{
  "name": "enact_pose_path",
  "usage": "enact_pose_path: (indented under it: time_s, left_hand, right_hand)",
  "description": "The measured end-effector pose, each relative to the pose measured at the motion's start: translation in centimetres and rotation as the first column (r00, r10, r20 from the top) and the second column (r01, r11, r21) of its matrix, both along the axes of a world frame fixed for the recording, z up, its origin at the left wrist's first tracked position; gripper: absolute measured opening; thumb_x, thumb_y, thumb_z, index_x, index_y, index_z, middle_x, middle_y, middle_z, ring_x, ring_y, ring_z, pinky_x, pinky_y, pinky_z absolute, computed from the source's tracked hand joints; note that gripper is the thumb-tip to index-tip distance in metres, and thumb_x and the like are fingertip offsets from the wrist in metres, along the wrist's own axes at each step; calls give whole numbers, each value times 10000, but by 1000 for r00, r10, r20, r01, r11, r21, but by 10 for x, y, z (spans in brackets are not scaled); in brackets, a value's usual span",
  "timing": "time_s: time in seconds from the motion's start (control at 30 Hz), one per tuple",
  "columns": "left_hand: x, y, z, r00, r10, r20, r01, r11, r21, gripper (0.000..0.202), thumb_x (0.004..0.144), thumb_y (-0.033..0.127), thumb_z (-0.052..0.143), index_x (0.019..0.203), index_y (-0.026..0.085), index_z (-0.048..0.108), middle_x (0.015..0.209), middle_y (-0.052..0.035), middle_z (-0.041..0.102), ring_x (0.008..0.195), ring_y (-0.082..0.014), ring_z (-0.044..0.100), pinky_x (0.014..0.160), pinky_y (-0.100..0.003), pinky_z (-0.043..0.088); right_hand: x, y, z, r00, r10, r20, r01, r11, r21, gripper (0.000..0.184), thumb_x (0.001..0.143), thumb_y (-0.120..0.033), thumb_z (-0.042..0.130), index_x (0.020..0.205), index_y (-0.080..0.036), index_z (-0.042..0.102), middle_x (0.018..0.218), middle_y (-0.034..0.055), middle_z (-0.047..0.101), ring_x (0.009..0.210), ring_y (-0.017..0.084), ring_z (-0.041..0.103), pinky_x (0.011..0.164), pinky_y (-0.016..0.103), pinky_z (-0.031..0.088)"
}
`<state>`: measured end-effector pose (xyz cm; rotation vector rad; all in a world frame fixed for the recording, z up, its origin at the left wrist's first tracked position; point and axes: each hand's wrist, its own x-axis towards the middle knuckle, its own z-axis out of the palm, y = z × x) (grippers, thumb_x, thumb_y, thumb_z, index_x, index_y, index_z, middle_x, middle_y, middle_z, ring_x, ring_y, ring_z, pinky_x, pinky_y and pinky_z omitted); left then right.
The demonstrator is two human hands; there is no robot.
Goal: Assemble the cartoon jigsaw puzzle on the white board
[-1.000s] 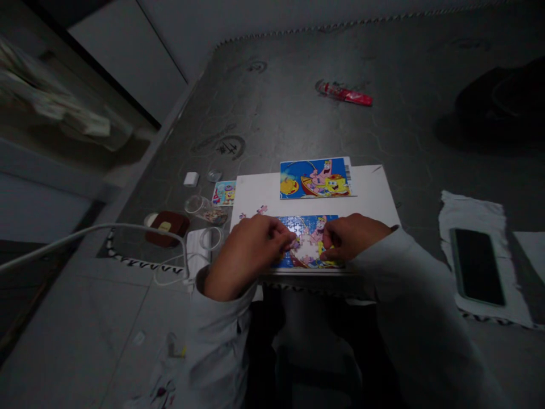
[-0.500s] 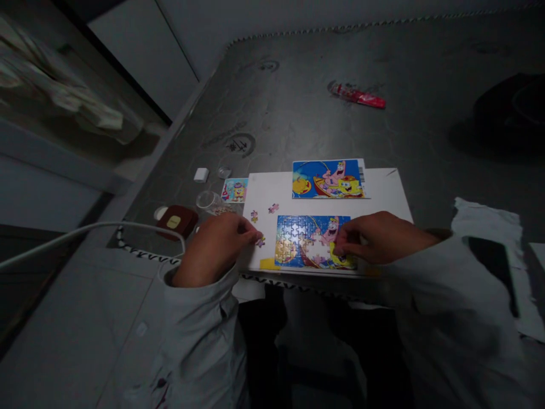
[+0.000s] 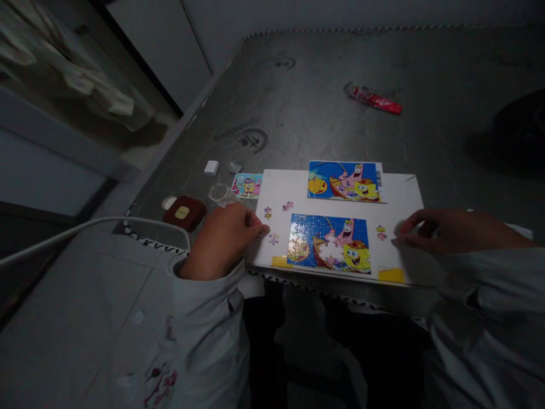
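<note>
A nearly whole cartoon jigsaw (image 3: 328, 242) lies on a white board (image 3: 281, 187), below its printed reference picture (image 3: 344, 181). Three loose pieces (image 3: 273, 238) lie left of the jigsaw and one loose piece (image 3: 380, 232) lies to its right. My left hand (image 3: 223, 238) rests at the board's left edge, fingers curled, fingertips close to the left pieces; nothing shows in it. My right hand (image 3: 443, 230) lies on the board's right edge, fingers stretched flat, just right of the single piece.
Left of the board stand a clear cup (image 3: 220, 193), a small cartoon card (image 3: 247, 185), a brown box (image 3: 184, 212) and a white block (image 3: 211, 167). A red wrapper (image 3: 374, 99) lies far back. A white cable (image 3: 85, 227) runs in from the left.
Both hands have left the jigsaw: the left drew back to the board's left edge, the right slid out to the right edge. The camera view shifted left.
</note>
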<state>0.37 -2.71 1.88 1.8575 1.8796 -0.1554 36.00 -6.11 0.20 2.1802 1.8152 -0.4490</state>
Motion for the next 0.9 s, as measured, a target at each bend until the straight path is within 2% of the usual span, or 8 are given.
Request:
enact_pose_path:
  time_s: [0.07, 0.13, 0.27, 0.4, 0.6, 0.77, 0.9]
  left_hand:
    - [0, 0, 1, 1000, -9, 2, 9, 1000, -2, 190, 893, 365, 760, 822, 190, 752, 883, -54, 774, 832, -221, 680, 671, -323, 389]
    - [-1, 1, 1, 1000, -23, 12, 23, 1000, -5, 212, 878, 389, 773, 786, 200, 742, 861, -43, 768, 821, -221, 676, 670, -324, 387]
    - [-5, 1, -3, 999, -25, 46, 25, 1000, -5, 281, 852, 464, 783, 747, 213, 717, 822, -32, 752, 787, -225, 666, 656, -328, 385]
    - [-8, 1, -4, 998, 14, 56, -14, 1000, -6, 354, 828, 546, 782, 723, 223, 686, 779, -25, 739, 744, -229, 655, 624, -330, 375]
    - [-7, 3, 0, 998, 66, -12, -65, 997, 33, 445, 932, 580, 640, 656, 232, 617, 698, -35, 704, 697, -232, 637, 615, -338, 371]
    - [-10, 4, -3, 999, 33, 4, -33, 998, 47, 465, 939, 602, 609, 651, 237, 612, 686, -37, 689, 694, -237, 631, 628, -353, 369]
    - [-9, 4, -4, 1000, 15, 12, -15, 998, 53, 447, 948, 584, 606, 669, 234, 619, 710, -36, 690, 703, -234, 630, 640, -356, 368]
  right_hand:
    - [-2, 1, 5, 995, -103, -12, 100, 986, -137, 168, 847, -385, 806, 968, -267, 812, 932, 40, 822, 743, 190, 738, 629, 298, 511]
    - [-4, 1, 10, 987, -160, -15, 154, 970, -186, 215, 874, -389, 778, 1036, -249, 790, 1010, 66, 812, 829, 211, 736, 704, 324, 511]
    - [-4, 1, 13, 990, -124, -69, 114, 984, -137, 226, 896, -396, 729, 1046, -230, 765, 999, 105, 801, 821, 232, 721, 721, 358, 497]
    - [-3, 2, 9, 994, -69, -82, 62, 995, -80, 157, 854, -345, 752, 975, -246, 752, 892, 91, 800, 733, 225, 708, 672, 352, 487]
    - [-10, 4, 9, 992, -74, -99, 67, 995, -69, 253, 858, -365, 759, 1074, -233, 760, 924, 77, 787, 787, 228, 717, 701, 350, 484]
    - [-21, 7, 3, 983, -64, -173, 38, 988, -151, 360, 812, -417, 808, 1130, -260, 745, 906, 32, 772, 832, 238, 723, 762, 365, 523]
    - [-22, 10, -4, 978, -32, -204, 0, 988, -152, 312, 817, -388, 784, 1097, -255, 745, 916, 32, 778, 832, 232, 733, 776, 370, 545]
